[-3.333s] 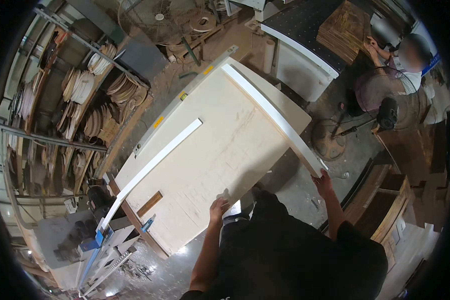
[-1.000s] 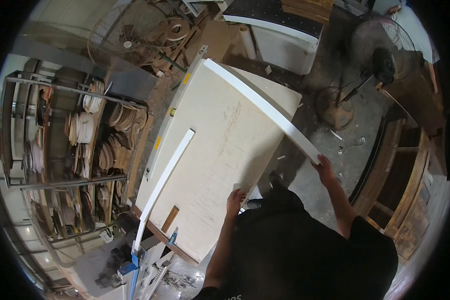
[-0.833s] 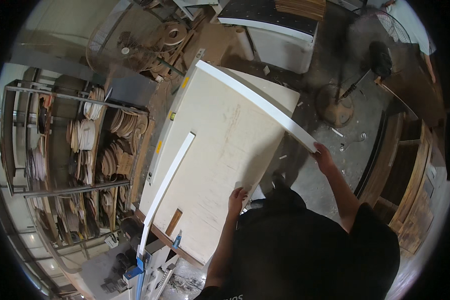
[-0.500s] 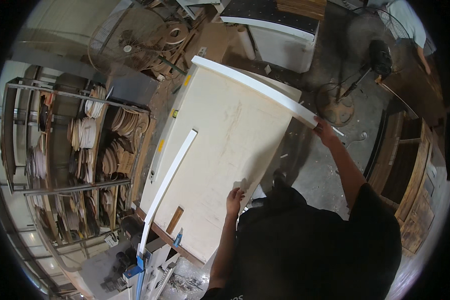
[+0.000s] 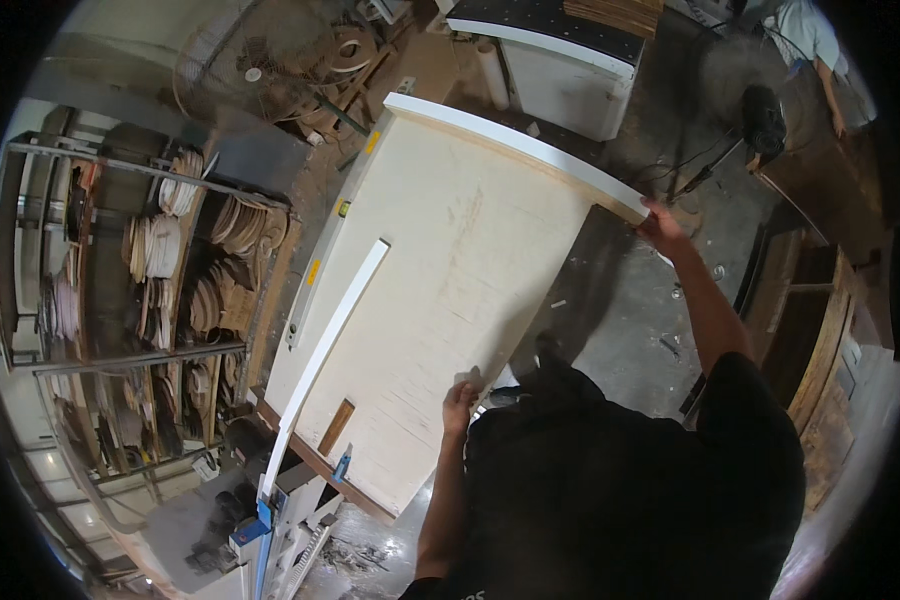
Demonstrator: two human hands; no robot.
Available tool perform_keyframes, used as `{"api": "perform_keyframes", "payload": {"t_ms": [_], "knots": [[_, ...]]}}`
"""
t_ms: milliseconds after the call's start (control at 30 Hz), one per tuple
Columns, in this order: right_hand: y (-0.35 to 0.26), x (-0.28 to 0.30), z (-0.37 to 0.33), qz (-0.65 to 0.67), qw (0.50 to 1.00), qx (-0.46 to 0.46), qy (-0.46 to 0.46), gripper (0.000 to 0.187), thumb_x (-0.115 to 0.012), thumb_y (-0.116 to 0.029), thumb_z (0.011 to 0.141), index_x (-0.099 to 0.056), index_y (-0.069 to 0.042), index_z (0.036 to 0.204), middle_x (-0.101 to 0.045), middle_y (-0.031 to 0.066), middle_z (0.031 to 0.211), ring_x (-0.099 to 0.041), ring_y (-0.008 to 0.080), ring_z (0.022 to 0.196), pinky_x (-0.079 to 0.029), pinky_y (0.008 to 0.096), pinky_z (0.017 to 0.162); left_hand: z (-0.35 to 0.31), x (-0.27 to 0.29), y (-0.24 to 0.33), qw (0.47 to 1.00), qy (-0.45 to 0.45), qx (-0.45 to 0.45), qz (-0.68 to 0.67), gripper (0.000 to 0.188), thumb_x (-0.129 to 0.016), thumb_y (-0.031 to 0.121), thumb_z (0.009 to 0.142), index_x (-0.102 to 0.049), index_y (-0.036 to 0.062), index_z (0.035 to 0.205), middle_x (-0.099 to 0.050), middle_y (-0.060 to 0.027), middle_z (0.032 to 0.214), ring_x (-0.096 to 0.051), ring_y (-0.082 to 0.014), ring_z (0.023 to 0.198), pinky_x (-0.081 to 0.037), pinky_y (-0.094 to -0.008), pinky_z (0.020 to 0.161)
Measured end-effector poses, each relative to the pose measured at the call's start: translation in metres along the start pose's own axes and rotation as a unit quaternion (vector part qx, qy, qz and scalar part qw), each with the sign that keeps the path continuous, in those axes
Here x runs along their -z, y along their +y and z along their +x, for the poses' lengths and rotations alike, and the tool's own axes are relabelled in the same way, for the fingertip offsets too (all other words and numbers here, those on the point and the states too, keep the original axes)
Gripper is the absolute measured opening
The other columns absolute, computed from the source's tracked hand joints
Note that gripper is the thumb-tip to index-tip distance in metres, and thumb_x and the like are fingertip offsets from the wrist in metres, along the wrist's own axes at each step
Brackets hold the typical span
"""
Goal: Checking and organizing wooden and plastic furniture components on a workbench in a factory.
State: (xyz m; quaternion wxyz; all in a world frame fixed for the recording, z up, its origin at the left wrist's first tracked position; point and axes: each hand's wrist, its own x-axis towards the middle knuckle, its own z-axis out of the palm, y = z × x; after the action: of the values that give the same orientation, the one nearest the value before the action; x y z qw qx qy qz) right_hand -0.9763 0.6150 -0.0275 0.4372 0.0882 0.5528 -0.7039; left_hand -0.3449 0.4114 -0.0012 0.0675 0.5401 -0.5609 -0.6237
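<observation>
A long strip of board [image 5: 515,143], white on one face and bare wood along the near edge, lies across the far end of a pale worktable [image 5: 450,290]. My right hand [image 5: 662,230] grips its right end, which sticks out past the table's edge. Over the table's near right edge is my left hand [image 5: 460,403], its fingers curled in; whatever they hold, if anything, is hidden. A second white strip [image 5: 332,345] lies lengthwise on the left of the table. Beside its lower part are a short brown wood piece [image 5: 336,426] and a blue-handled tool [image 5: 342,465].
A spirit level [image 5: 343,208] runs along the table's left edge. Shelving [image 5: 130,355] full of coiled edging stands at left. A fan [image 5: 253,75] is behind; a second stand fan [image 5: 763,120] and another person's arm [image 5: 830,100] are at far right. Wooden shelves [image 5: 820,340] stand at right.
The far strip has tilted in my right hand, so more of its bare wood edge shows. My left hand's fingers have curled in. The whole view has shifted slightly.
</observation>
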Motion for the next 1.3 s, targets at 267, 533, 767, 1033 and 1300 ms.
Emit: {"api": "perform_keyframes", "payload": {"t_ms": [267, 533, 767, 1033, 1300], "knots": [[0.003, -0.01, 0.003, 0.066, 0.997, -0.013, 0.04, 0.049, -0.076, -0.049, 0.095, -0.07, -0.009, 0.123, -0.07, 0.0054, 0.106, -0.064, 0.0199, 0.092, -0.051, 0.0339, 0.08, -0.004, 0.002, -0.005, 1.0, 0.024, -0.018, 0.008, 0.052, -0.066, 0.04, 0.108, -0.066, -0.0051, 0.134, -0.076, -0.0142, 0.109, -0.073, -0.02, 0.095, -0.058, -0.0349, 0.086], [0.024, -0.002, 0.004, 0.077, 0.992, -0.025, 0.1, 0.107, -0.055, -0.087, 0.091, -0.044, -0.006, 0.161, -0.055, 0.0129, 0.152, -0.056, 0.0292, 0.134, -0.045, 0.0476, 0.114, -0.031, 0.018, -0.018, 0.997, 0.079, -0.008, -0.017, 0.049, -0.065, 0.036, 0.108, -0.065, -0.0044, 0.134, -0.077, -0.0182, 0.114, -0.074, -0.0235, 0.1, -0.058, -0.0366, 0.091], [0.171, 0.117, 0.01, -0.097, 0.994, -0.006, 0.051, 0.047, -0.056, -0.058, 0.109, -0.056, -0.033, 0.148, -0.058, -0.0022, 0.091, -0.051, 0.0117, 0.067, -0.046, 0.0287, 0.054, -0.042, 0.029, -0.049, 0.996, 0.087, -0.006, -0.008, 0.052, -0.068, 0.04, 0.106, -0.065, -0.0011, 0.137, -0.078, -0.0196, 0.116, -0.076, -0.0268, 0.106, -0.059, -0.0384, 0.093], [0.36, 0.065, -0.124, -0.513, 0.823, -0.161, -0.181, 0.035, -0.068, -0.037, 0.104, -0.072, -0.013, 0.129, -0.073, 0.0003, 0.11, -0.066, 0.0148, 0.075, -0.054, 0.0332, 0.061, -0.052, 0.068, -0.024, 0.995, 0.083, -0.04, 0.028, 0.044, -0.07, 0.036, 0.106, -0.066, 0.0024, 0.134, -0.077, -0.0147, 0.113, -0.073, -0.0221, 0.102, -0.058, -0.0375, 0.09], [0.382, 0.048, -0.245, -0.747, 0.565, 0.119, -0.33, 0.044, -0.072, -0.03, 0.093, -0.072, 0.0, 0.126, -0.074, 0.0246, 0.117, -0.07, 0.0414, 0.113, -0.057, 0.0529, 0.097, -0.05, 0.145, -0.024, 0.962, 0.071, -0.186, 0.189, 0.042, -0.07, 0.036, 0.101, -0.069, 0.0029, 0.127, -0.076, -0.0184, 0.122, -0.07, -0.0356, 0.12, -0.055, -0.0458, 0.102]]}}
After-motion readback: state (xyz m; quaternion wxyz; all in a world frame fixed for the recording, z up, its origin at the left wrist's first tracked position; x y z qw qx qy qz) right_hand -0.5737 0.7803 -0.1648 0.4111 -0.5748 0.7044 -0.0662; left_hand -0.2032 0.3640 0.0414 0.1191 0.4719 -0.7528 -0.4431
